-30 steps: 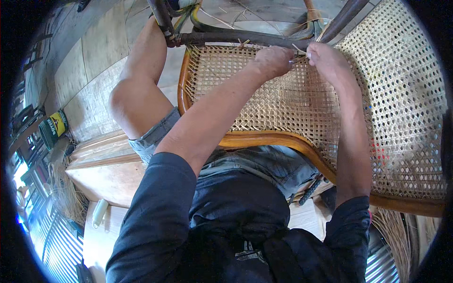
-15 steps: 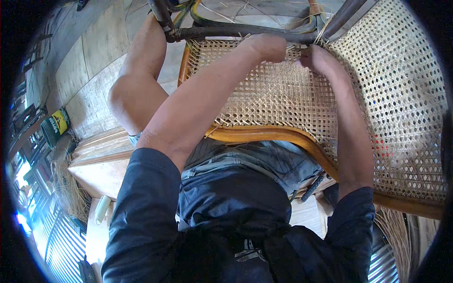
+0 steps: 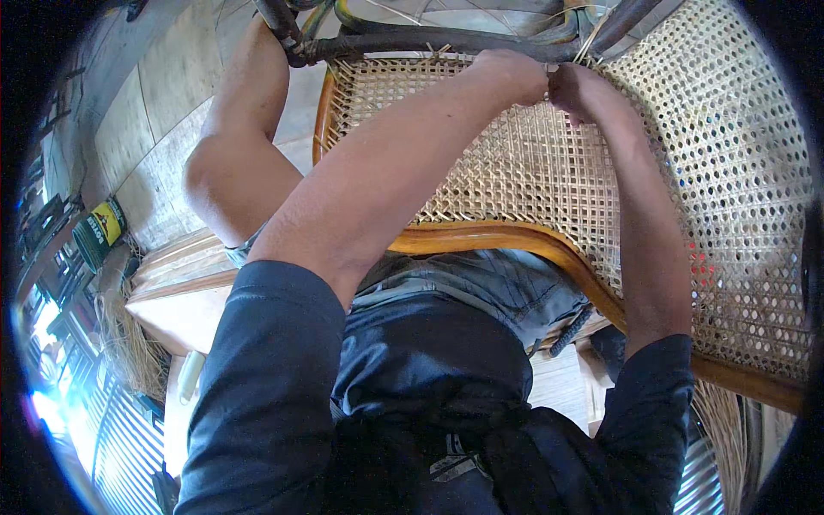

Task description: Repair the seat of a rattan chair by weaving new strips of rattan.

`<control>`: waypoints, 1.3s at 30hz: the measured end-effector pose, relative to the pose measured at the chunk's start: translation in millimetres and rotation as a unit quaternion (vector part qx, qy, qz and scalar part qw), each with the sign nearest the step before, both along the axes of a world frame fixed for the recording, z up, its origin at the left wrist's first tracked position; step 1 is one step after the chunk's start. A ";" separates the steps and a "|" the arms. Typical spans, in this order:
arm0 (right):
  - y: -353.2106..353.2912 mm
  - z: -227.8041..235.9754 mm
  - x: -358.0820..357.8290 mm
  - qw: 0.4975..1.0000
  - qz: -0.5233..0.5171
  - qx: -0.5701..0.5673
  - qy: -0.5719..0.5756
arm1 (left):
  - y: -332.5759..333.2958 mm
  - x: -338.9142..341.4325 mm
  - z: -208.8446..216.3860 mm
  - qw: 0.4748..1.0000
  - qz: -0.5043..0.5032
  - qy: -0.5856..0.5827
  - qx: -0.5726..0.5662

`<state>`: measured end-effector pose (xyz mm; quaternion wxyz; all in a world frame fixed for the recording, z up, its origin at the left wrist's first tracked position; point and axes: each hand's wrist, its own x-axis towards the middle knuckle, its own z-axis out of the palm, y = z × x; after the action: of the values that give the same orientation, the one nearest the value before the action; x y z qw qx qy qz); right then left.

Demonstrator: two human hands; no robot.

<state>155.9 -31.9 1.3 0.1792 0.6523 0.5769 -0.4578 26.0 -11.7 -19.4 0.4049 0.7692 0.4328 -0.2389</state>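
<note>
A woven cane chair seat [image 3: 549, 172] in a curved wooden frame [image 3: 506, 236] lies across my lap, with a finished open-weave cane panel [image 3: 738, 172] to the right. My left hand [image 3: 513, 75] and my right hand [image 3: 580, 90] meet at the far edge of the weave, just below a dark frame bar [image 3: 412, 43]. Both hands pinch a thin cane strand [image 3: 590, 34] that runs up past the bar. The fingertips are hidden behind the knuckles.
My bare left knee [image 3: 232, 163] sticks out over a tiled floor [image 3: 163, 94]. A low wooden bench [image 3: 180, 292] is under me. A green and yellow can [image 3: 101, 232] and a bundle of loose fibre [image 3: 129, 343] sit at the left.
Both hands have shifted slightly toward the far bar and closer together. The view has tilted so the seat sits higher in the picture.
</note>
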 end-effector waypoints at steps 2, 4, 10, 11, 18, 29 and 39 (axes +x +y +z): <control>-6.2 -32.9 11.8 0.992 0.072 0.100 -0.014 | 1.3 -9.5 -8.6 0.994 -0.054 -0.083 0.044; -11.1 -40.5 15.3 0.969 0.144 0.198 -0.027 | 7.1 -18.2 -10.5 0.993 -0.077 -0.087 0.006; -16.8 2.6 -18.2 0.960 0.175 0.202 -0.086 | 12.0 -14.6 -6.4 0.992 -0.028 -0.059 -0.111; -19.2 8.2 -19.7 0.958 0.179 0.209 -0.084 | 10.2 -12.3 -6.7 0.991 -0.036 -0.056 -0.118; -5.1 56.6 -54.3 0.973 0.059 0.223 -0.018 | 20.5 -101.6 -13.4 0.989 -0.103 -0.044 0.098; -31.4 -2.1 -14.6 0.976 0.010 0.192 0.098 | -0.3 -48.7 22.8 0.998 -0.049 -0.041 0.012; -10.7 19.4 -16.8 0.984 0.154 0.087 -0.003 | 7.4 -26.7 29.6 0.995 -0.079 0.021 -0.060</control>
<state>139.1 -42.6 20.7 0.1921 0.5698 0.7075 -0.3712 -0.7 -4.3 10.2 0.4210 0.7700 0.3643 -0.3117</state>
